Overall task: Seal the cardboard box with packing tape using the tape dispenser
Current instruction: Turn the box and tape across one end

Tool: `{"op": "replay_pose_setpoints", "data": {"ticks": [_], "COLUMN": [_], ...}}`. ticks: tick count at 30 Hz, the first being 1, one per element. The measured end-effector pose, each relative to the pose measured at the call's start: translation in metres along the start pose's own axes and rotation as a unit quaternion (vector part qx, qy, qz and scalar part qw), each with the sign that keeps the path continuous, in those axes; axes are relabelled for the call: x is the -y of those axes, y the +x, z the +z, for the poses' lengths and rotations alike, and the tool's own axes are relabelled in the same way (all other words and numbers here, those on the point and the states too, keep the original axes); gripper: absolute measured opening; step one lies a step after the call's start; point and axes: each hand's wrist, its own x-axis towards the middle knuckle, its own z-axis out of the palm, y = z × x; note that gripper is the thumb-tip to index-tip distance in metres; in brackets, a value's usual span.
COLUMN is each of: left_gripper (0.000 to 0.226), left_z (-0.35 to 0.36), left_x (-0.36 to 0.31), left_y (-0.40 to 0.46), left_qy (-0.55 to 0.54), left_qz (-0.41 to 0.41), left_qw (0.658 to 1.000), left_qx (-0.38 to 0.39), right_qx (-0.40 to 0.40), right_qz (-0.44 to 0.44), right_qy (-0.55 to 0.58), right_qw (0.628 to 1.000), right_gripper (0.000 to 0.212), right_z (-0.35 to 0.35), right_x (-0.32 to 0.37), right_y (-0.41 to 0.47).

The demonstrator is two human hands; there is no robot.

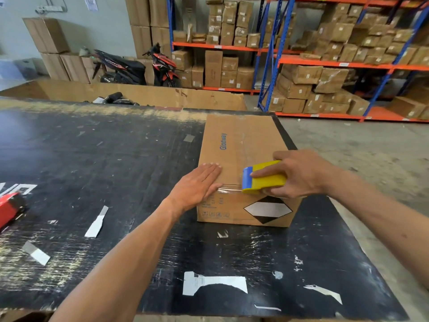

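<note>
A closed brown cardboard box (241,145) printed "Glodway" lies on the black table (97,159), toward its right edge. Clear tape runs along the box's top seam and across its near top edge. My right hand (299,174) grips a yellow tape dispenser with a blue front (262,177), held at the near top edge of the box. My left hand (197,185) lies flat, palm down, on the box's near left top corner, its thumb touching the stretch of clear tape at the edge.
A red tape dispenser (10,209) sits at the table's left edge. White label scraps (213,283) stick to the tabletop. A large open carton (139,94) stands behind the table. Shelving with boxes (325,66) and a motorbike (139,66) fill the background. Concrete floor lies to the right.
</note>
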Motion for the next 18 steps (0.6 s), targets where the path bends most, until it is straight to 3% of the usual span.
{"op": "replay_pose_setpoints", "data": {"ticks": [16,18], "left_gripper": [0.064,0.066], "left_z": [-0.017,-0.010], "left_x": [-0.028,-0.034], "left_y": [0.050,0.060], "left_qy": [0.024,0.027], "left_qz": [0.088,0.113], "left_qw": [0.994,0.988], "left_qx": [0.061,0.097], "right_qx": [-0.001,-0.004], "right_qz": [0.012,0.010], "right_qy": [0.002,0.000], "right_qw": [1.000,1.000], "right_gripper": [0.053,0.053], "right_z": [0.018,0.017], "right_x": [-0.020,-0.020], "right_y": [-0.010,-0.009]}}
